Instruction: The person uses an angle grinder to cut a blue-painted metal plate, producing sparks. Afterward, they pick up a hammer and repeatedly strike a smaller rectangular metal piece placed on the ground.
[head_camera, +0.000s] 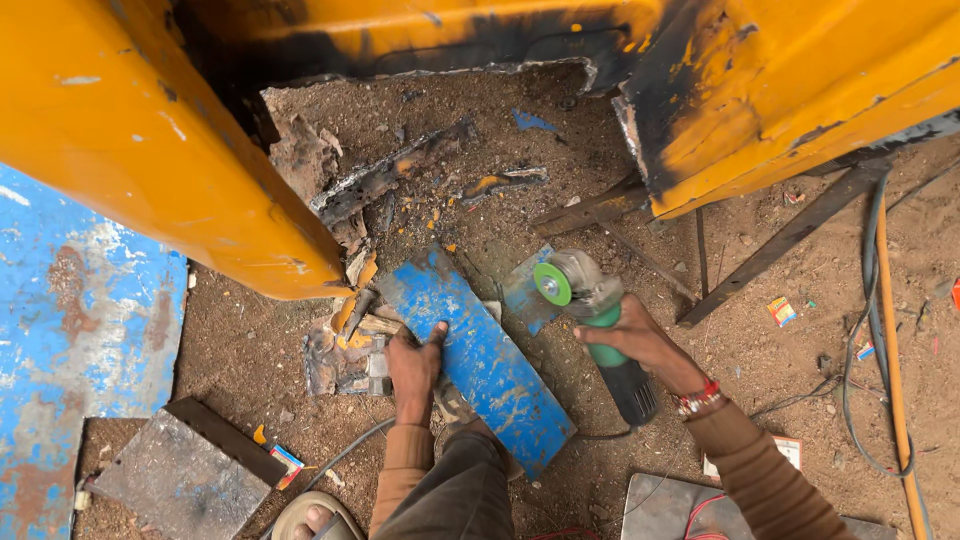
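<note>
Dusty ground (760, 330) strewn with scrap spreads beneath you. Your left hand (413, 368) presses flat, fingers spread, on the blue metal strip (480, 360) lying on the dirt, pinning its near edge. Your right hand (640, 342) clenches its grip around the green angle grinder (598, 320), disc poised at the strip's far corner. No finished cut shows on the strip. Beyond, charred offcuts (380, 185) lie under the yellow body panel (150, 140).

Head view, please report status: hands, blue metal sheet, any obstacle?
Left hand flat on blue metal sheet. Right hand grips green angle grinder. Scrap pieces beside sheet.
</note>
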